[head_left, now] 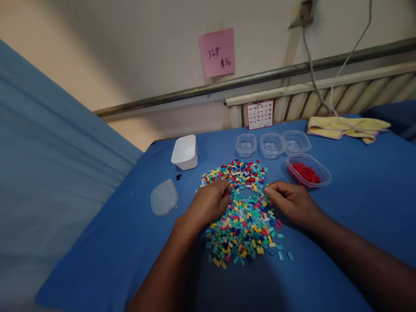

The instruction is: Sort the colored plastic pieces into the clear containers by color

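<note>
A heap of small plastic bricks in red, yellow, blue, teal and white lies on the blue table. My left hand rests on the heap's left side, fingers curled down onto the bricks near a red one. My right hand sits at the heap's right edge, fingertips pinched together over the pieces; whether it holds a brick is hidden. A clear tub holding only red bricks stands just beyond my right hand.
Three empty clear tubs line up behind the heap. A white tub and a clear lid lie to the left, with a small black piece between them. A yellow cloth and cables sit at the back right.
</note>
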`<action>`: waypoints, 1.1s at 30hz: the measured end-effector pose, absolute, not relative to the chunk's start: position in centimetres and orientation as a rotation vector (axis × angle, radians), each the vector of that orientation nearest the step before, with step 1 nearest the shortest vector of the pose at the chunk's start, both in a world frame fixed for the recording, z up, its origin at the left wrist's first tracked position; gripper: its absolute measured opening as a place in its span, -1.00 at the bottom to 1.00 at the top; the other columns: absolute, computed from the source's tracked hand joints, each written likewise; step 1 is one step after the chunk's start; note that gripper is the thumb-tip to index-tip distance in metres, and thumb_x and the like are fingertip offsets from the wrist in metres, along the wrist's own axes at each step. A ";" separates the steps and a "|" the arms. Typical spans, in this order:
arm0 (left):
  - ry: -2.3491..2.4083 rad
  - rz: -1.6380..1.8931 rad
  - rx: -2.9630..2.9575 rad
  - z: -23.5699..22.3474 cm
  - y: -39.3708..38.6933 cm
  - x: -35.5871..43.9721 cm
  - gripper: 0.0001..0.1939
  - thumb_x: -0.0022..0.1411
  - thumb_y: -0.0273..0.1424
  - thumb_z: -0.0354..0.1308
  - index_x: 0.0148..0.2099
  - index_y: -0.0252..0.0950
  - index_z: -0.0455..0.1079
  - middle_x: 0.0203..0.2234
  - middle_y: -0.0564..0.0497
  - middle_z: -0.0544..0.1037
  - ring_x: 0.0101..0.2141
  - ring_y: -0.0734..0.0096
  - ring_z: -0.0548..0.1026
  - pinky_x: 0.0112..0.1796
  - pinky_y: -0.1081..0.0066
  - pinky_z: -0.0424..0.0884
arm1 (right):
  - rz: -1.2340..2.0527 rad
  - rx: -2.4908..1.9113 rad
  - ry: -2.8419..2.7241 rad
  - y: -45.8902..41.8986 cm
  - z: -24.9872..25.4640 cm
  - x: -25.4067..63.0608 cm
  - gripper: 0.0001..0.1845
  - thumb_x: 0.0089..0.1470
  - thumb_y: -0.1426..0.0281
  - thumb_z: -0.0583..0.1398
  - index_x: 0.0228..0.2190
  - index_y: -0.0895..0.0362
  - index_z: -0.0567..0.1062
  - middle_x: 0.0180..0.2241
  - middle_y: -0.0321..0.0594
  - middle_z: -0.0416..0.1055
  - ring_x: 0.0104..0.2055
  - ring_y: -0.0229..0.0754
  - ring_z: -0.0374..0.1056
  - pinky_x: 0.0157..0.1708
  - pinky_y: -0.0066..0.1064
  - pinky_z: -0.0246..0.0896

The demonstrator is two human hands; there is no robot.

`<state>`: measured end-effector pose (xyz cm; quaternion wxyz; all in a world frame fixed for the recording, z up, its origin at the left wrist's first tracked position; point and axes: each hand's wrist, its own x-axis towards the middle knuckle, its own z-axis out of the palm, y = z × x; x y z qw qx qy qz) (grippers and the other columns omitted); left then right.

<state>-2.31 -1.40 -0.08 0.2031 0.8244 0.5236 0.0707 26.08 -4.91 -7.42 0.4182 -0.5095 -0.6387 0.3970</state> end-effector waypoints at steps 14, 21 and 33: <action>0.896 0.596 2.392 4.2 2.6 12.0 -0.85 0.36 -0.52 0.19 -0.07 -0.23 0.54 -0.17 0.02 0.67 -0.22 0.30 0.57 -0.15 0.29 0.44 | 0.812 -0.997 -1.876 -5.1 -6.3 25.1 -0.62 0.43 0.32 0.21 -0.48 0.06 0.47 -0.54 -0.37 0.39 -0.49 -0.24 0.23 -0.41 -0.33 0.06; 0.966 0.573 2.513 3.7 4.3 10.9 -0.77 0.49 -0.41 0.22 0.13 -0.27 0.60 0.06 -0.10 0.70 -0.01 0.18 0.65 0.09 0.21 0.54 | 0.839 -1.032 -1.795 -5.5 -6.5 25.6 -0.62 0.48 0.22 0.21 -0.40 0.07 0.55 -0.51 -0.35 0.43 -0.46 -0.22 0.30 -0.39 -0.35 0.14; 1.609 0.064 2.303 -1.5 -1.8 -4.8 -0.16 0.65 -0.05 -0.20 0.66 -0.58 -0.09 0.63 -0.39 -0.13 0.62 -0.05 -0.13 0.56 -0.05 -0.07 | 0.805 -1.152 -1.705 -5.4 -7.1 25.3 -0.52 0.49 0.07 0.18 -0.41 0.07 0.55 -0.53 -0.35 0.36 -0.48 -0.21 0.27 -0.43 -0.36 0.13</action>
